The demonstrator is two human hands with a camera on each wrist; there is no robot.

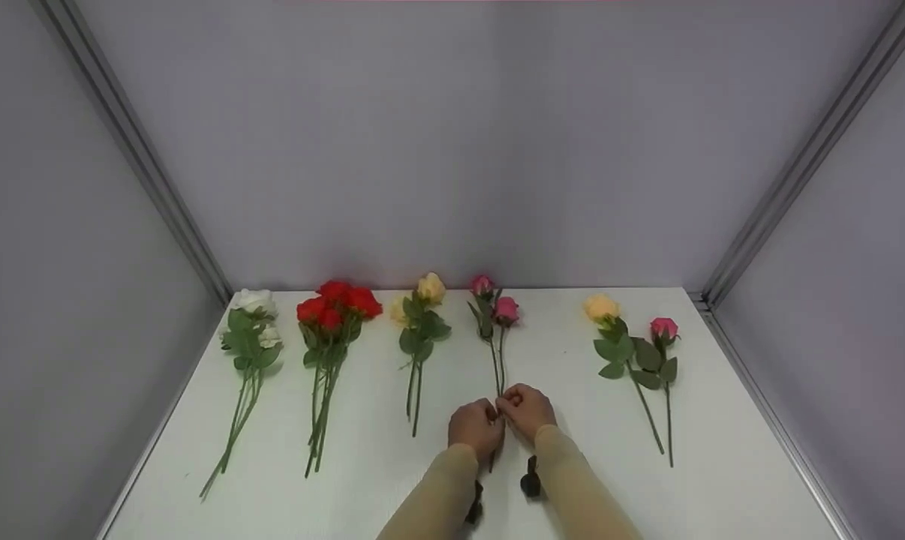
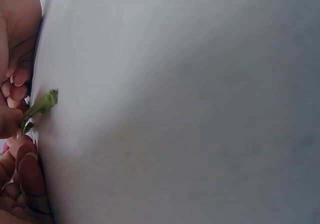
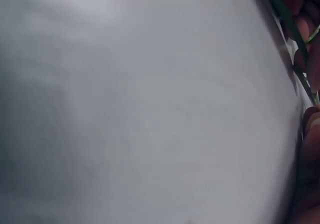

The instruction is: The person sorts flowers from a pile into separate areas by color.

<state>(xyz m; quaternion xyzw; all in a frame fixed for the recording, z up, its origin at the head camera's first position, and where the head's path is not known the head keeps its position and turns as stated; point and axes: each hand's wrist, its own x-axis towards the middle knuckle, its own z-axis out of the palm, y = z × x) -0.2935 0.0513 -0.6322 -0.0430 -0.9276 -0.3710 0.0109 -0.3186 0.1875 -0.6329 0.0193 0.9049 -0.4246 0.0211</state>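
Note:
Two pink roses [image 1: 506, 310] lie side by side at the middle of the table, blooms toward the back wall. My left hand [image 1: 476, 430] grips their stems low down, with a stem end showing below its fingers. Close by on the right, my right hand [image 1: 527, 411] pinches the same stems between thumb and fingers. In the left wrist view a green stem end [image 2: 47, 101] pokes out by the fingertips. A dark green stem [image 3: 290, 21] runs between the fingers at the right edge of the right wrist view.
Left of the hands lie white roses [image 1: 256, 301], red roses [image 1: 336, 304] and yellow roses [image 1: 431, 288]. On the right are a single yellow rose [image 1: 601, 307] and a single pink rose [image 1: 663, 328]. Grey walls enclose the white table [image 1: 723, 420] at the back and sides.

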